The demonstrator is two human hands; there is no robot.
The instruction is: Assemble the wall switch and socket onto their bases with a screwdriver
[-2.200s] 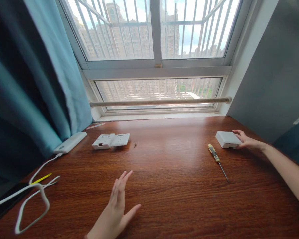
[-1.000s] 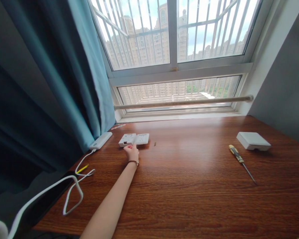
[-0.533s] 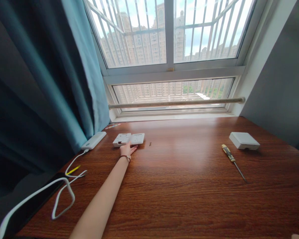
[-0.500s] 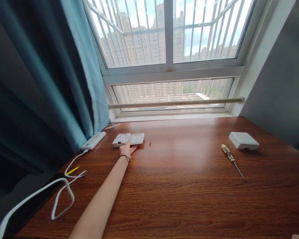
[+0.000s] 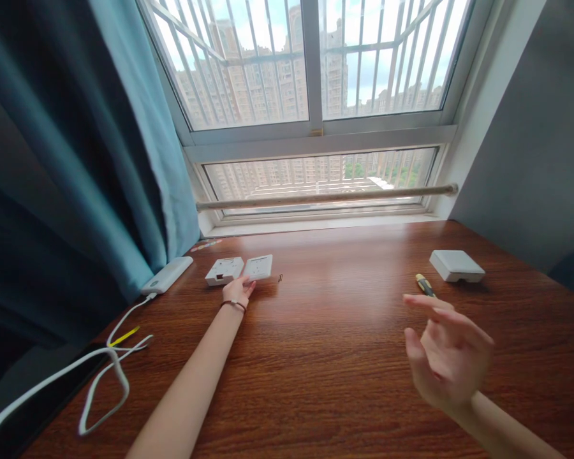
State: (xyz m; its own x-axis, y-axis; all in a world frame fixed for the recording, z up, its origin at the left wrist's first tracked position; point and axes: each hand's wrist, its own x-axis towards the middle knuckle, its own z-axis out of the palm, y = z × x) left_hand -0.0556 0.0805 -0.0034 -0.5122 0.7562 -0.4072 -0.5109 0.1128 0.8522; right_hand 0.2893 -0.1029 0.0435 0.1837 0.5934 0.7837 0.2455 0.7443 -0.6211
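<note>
My left hand (image 5: pixel 238 291) reaches to the far left of the table, its fingers closed on the near edge of a thin white square plate (image 5: pixel 259 266), which looks slightly tilted. Just left of it sits a white square box (image 5: pixel 224 273) with a dark notch in its front side. Small dark screw-like pieces (image 5: pixel 280 278) lie right of the plate. On the right side my right hand (image 5: pixel 444 357) is in the air, fingers apart, holding nothing. Beyond its fingertips shows the yellow-and-black handle of a screwdriver (image 5: pixel 425 285); the hand hides its shaft.
Another white square box (image 5: pixel 456 265) stands at the back right. At the left, a white power bank-like block (image 5: pixel 168 275) has a white cable (image 5: pixel 83 401) running from it, near a yellow strip (image 5: pixel 124 336). Blue curtain (image 5: pixel 138 127) and a barred window border the wooden table (image 5: pixel 316 382).
My right hand has come in from the lower right corner, over the screwdriver. My left hand has shifted the thin plate slightly away from the white box, opening a gap. The view has turned slightly.
</note>
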